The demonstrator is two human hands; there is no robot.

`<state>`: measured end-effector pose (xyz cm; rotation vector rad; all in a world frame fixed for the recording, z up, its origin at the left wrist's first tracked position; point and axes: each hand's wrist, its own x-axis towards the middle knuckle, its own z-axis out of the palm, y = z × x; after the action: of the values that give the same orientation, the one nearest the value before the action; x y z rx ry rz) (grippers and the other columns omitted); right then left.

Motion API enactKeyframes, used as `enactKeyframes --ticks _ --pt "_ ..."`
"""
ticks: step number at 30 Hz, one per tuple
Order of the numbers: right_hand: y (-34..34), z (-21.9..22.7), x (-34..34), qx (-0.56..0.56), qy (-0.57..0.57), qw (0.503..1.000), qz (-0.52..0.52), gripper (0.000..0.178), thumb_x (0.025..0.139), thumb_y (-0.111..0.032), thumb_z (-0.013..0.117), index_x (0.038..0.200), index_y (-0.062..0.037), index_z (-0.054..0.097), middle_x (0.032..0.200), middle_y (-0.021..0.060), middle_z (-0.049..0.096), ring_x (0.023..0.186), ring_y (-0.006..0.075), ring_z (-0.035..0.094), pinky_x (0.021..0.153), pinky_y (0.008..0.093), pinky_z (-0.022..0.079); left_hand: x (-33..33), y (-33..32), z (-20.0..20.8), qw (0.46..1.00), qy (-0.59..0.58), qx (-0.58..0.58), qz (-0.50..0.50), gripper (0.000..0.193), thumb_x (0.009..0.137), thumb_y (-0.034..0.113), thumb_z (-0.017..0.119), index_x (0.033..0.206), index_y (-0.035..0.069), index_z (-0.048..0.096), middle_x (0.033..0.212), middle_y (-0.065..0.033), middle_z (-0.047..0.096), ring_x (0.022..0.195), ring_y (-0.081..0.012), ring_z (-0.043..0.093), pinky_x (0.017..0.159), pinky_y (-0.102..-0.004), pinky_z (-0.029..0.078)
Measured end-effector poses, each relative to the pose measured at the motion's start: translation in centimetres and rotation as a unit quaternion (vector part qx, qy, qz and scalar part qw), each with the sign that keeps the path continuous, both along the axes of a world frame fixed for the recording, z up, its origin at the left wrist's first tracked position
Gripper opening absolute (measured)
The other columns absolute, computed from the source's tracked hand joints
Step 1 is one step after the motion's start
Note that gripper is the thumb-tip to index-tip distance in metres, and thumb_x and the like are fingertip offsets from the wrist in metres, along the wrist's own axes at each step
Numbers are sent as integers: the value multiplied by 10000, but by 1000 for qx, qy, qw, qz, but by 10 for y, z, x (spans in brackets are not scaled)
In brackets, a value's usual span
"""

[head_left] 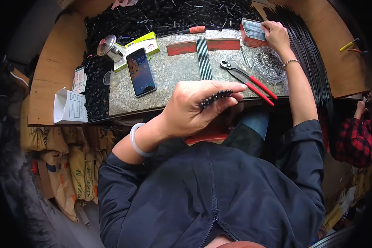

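While the left hand (198,103) curls around a bundle of thin black rods (216,98) above the worktable's (122,103) near edge, the right hand (276,36) bends its fingers together at the right end of a red box (252,41) holding pale thin strips (253,29); whether it pinches one, I cannot tell. Red-handled pliers (249,85) lie near small metal pieces (270,61).

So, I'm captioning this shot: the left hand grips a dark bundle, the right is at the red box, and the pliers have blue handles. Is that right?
Not quite: the head view shows the pliers with red handles, not blue. The left hand grips a dark bundle, and the right hand is at the red box.
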<state>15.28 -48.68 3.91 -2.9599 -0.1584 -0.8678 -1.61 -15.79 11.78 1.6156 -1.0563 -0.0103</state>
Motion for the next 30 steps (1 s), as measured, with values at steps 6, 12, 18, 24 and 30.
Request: enactKeyframes --ticks 6,12,18,24,30 --pt "41 45 -57 300 -81 931 194 109 866 -96 540 925 -14 583 770 63 570 720 145 542 632 248 423 2 -2 4 994 -97 37 21 223 814 91 625 1011 -14 623 868 -122 671 783 -223 662 727 -286 511" --pt "113 101 -192 296 -20 863 410 150 723 19 656 863 -35 647 669 32 461 613 151 450 572 242 365 1 7 1 978 -189 75 55 184 741 113 692 886 4 662 826 -96 676 761 -246 659 745 -338 522" --pt "110 112 -223 208 -53 900 380 192 692 52 636 865 -32 631 666 20 455 611 157 399 694 326 367 2 3 4 974 -212 75 41 178 752 100 679 900 2 664 825 -98 676 742 -239 660 747 -342 523" --pt "114 113 -226 191 -52 902 383 192 693 35 648 871 -37 632 668 18 451 619 165 398 685 318 363 -1 1 4 974 -204 86 51 164 762 101 670 889 -2 666 818 -104 674 740 -244 660 740 -335 520" --pt "117 114 -223 203 -40 894 398 203 686 19 665 874 -55 653 682 20 446 653 176 409 679 316 367 -2 4 4 971 -215 92 51 173 751 118 682 893 20 668 822 -99 674 741 -247 659 728 -329 521"
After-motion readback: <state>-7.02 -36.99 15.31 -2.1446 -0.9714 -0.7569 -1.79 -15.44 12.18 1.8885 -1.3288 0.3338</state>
